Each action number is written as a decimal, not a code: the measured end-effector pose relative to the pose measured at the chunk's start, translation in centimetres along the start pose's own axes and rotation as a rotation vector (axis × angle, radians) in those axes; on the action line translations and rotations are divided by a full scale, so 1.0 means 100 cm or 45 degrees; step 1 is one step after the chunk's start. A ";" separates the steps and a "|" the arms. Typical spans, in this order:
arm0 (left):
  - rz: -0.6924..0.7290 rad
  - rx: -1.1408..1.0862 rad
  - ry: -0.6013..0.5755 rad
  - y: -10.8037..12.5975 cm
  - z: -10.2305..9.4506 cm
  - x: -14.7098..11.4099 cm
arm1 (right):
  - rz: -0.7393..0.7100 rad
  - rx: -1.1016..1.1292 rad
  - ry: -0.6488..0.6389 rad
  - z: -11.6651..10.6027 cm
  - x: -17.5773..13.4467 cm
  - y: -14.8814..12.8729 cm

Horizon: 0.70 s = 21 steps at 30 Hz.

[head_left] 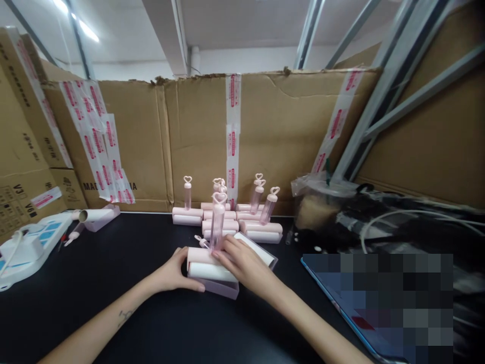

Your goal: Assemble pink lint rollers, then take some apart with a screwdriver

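A pink lint roller (210, 270) with a white paper roll and an upright clear pink handle (217, 222), heart-shaped at the top, is in front of me. My left hand (175, 273) grips its left end, thumb behind and fingers low at the front. My right hand (244, 263) closes on its right side, fingertips by the foot of the handle. A translucent lilac cover (223, 288) shows under the white roll, tilted away from it on the right. Just behind my right hand lies another white roll in a clear cover (255, 247).
Several similar lint rollers (261, 231) stand in a cluster behind. At left are a white power strip (41, 247) and a loose roller part (98, 217). A drink cup (314, 202), dark plastic bags (417, 222) and a blue-edged device (329, 285) lie right. Cardboard (200, 141) walls the back.
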<state>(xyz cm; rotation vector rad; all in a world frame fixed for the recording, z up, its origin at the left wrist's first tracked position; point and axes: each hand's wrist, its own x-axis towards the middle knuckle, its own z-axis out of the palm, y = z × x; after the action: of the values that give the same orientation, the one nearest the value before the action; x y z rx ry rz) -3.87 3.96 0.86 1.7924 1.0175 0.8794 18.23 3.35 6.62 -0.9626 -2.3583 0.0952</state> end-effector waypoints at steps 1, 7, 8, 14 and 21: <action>0.007 0.032 0.021 0.000 0.001 0.000 | -0.019 -0.107 0.012 0.001 0.000 0.000; -0.101 0.278 0.068 -0.001 0.003 0.000 | -0.006 -0.265 -0.060 0.006 -0.001 -0.004; -0.108 0.305 0.050 -0.001 0.002 0.000 | 0.002 -0.248 -0.090 0.006 -0.003 -0.005; -0.084 0.434 -0.062 0.010 0.001 -0.001 | 0.002 -0.135 -0.285 0.011 -0.011 -0.006; -0.006 0.618 -0.252 0.022 -0.058 -0.007 | 0.173 0.061 -0.105 -0.033 -0.002 0.009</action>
<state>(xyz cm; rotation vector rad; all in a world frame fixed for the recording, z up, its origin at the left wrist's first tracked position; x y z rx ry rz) -8.59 4.65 4.89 2.2254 1.1707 0.4584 20.70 3.39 9.06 -1.1141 -2.3513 0.2475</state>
